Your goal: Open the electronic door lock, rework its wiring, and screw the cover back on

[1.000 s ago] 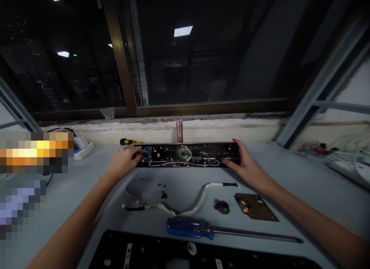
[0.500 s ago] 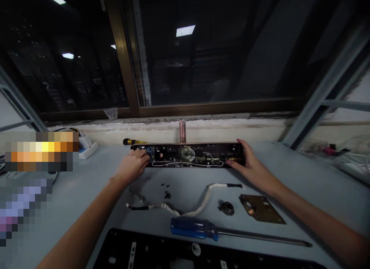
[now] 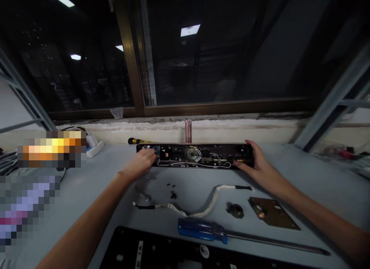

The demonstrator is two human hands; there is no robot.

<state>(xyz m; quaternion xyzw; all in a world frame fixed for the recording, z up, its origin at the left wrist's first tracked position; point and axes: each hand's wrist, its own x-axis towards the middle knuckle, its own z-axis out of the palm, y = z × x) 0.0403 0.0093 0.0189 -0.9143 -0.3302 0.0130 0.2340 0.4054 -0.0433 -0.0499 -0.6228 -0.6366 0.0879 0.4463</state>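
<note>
A long narrow black housing (image 3: 228, 150) lies across the far part of the table, its open side facing me. Inside it are a blue circuit board (image 3: 156, 150), a round part (image 3: 193, 154) near the middle and a thin white wire along the near edge. My right hand (image 3: 256, 161) grips the housing's right end, fingers behind, thumb on the near side. My left hand (image 3: 144, 162) is closed with its fingers bent down over the left end, by the board. Its fingertips are hidden, so whatever is between them does not show.
Nearer me lie a white-sleeved cable (image 3: 212, 201), a blue-handled screwdriver (image 3: 202, 230), a brass-coloured plate (image 3: 273, 213), a dark ring-shaped part (image 3: 236, 210), small dark pieces (image 3: 173, 194) and a black panel (image 3: 164, 253). Behind the housing are a yellow-black screwdriver (image 3: 138, 141) and copper-coloured bar (image 3: 188, 131).
The whole view has shifted, so things appear a little further right. My left fingers have slid slightly inward over the circuit board. My right hand keeps its grip on the housing.
</note>
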